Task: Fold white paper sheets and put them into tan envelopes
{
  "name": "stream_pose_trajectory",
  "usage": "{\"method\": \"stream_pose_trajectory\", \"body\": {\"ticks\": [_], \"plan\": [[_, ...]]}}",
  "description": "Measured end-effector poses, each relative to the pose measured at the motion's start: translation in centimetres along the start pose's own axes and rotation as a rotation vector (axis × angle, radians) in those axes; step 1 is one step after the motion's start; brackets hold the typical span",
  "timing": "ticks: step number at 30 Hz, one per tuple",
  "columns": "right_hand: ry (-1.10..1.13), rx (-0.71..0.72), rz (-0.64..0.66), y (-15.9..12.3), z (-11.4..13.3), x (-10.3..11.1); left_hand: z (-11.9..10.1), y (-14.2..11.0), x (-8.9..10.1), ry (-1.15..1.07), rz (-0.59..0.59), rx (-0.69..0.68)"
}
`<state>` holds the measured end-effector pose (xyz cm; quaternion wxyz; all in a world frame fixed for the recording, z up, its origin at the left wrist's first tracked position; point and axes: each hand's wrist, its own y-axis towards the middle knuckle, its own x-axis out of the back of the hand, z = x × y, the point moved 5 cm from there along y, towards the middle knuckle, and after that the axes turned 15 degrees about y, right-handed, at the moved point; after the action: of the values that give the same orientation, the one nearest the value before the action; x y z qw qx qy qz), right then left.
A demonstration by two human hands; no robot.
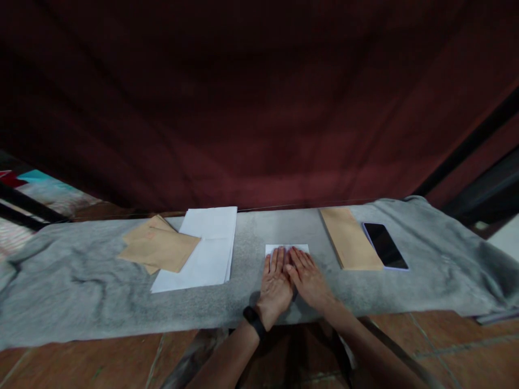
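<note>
Both my hands lie flat, side by side, on a small folded white paper (pixel 287 248) in the middle of the grey cloth-covered table (pixel 81 292). My left hand (pixel 275 283), with a black band on its wrist, presses the paper's left part. My right hand (pixel 308 278) overlaps it slightly and covers the paper's right part. Only the far edge of the paper shows beyond my fingertips.
A stack of white sheets (pixel 203 251) lies to the left, with brown envelopes (pixel 160 246) partly over it. On the right are another brown envelope (pixel 351 237) and a dark phone (pixel 384 246). A dark red curtain (pixel 259 108) hangs behind the table.
</note>
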<state>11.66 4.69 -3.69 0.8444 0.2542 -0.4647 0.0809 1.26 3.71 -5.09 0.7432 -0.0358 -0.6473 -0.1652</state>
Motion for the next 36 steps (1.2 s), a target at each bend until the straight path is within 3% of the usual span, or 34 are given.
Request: {"method": "stream_pose_trajectory", "body": {"ticks": [5, 16, 30, 36], "plan": [[-0.091, 0.014, -0.023, -0.9, -0.4, -1.4, 0.4, -0.1, -0.2, -0.001, -0.011, 0.019], [-0.179, -0.010, -0.086, -2.2, -3.1, -0.1, 3.3, -0.8, -0.1, -0.042, -0.028, 0.140], [-0.186, -0.031, -0.038, -2.9, -5.0, 1.1, 3.5, -0.9, 0.7, -0.044, -0.002, 0.144], [-0.133, 0.001, -0.085, -2.9, -3.6, 1.7, 3.5, -0.8, 0.7, -0.032, 0.031, 0.152]]}}
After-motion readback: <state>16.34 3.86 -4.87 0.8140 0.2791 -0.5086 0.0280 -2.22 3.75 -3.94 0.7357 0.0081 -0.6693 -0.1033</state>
